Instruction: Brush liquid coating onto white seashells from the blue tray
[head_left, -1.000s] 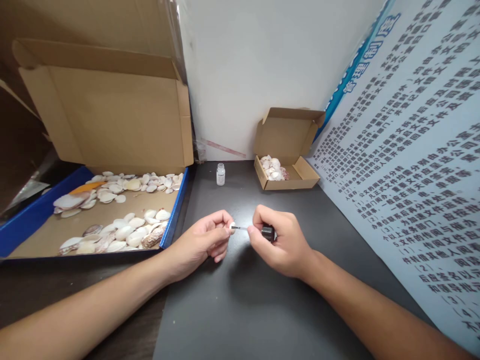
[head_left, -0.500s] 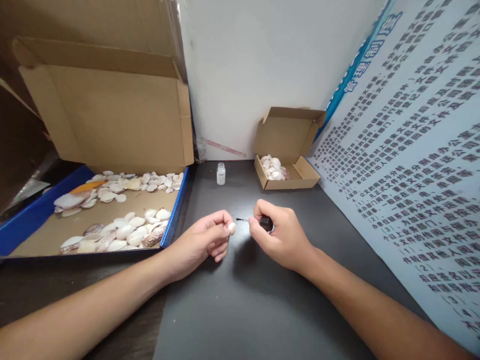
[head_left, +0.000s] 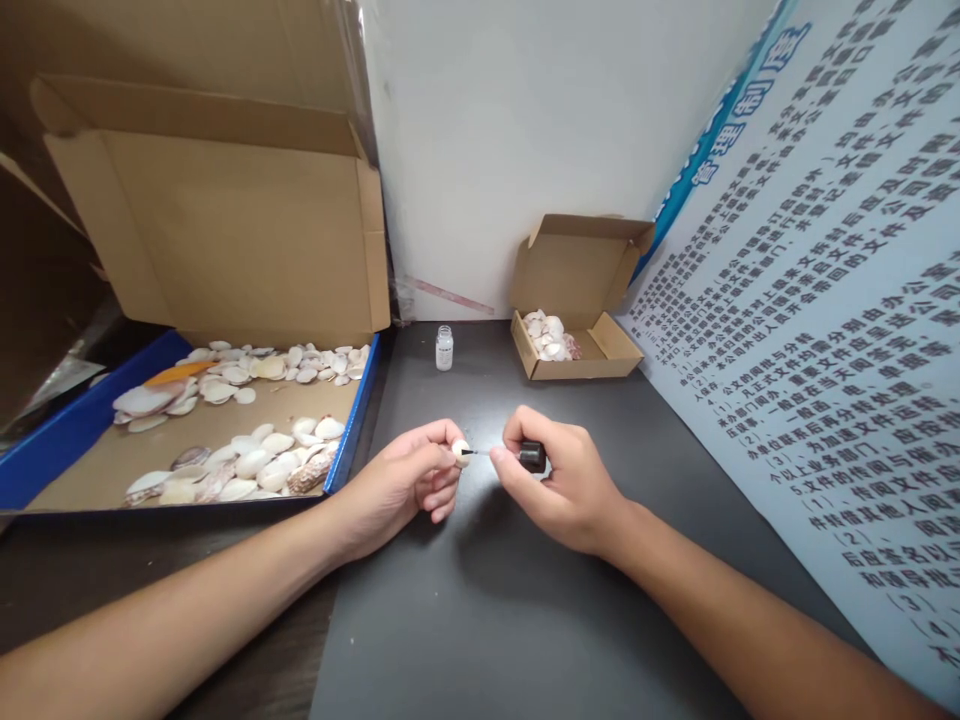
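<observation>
shell (head_left: pixel 460 451), small & white, is pinched in left hand (head_left: pixel 409 485) fingertips just above the dark worktop (head_left: pixel 487 600) w/ its face turned to the right hand (head_left: pixel 559 480), which grips the black brush cap (head_left: pixel 532 457) so the thin brush tip touches it, prob. for steady coating.

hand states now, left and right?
Left hand: closed, pinching a small shell.
Right hand: closed on a brush cap, brush tip at the shell.
</observation>
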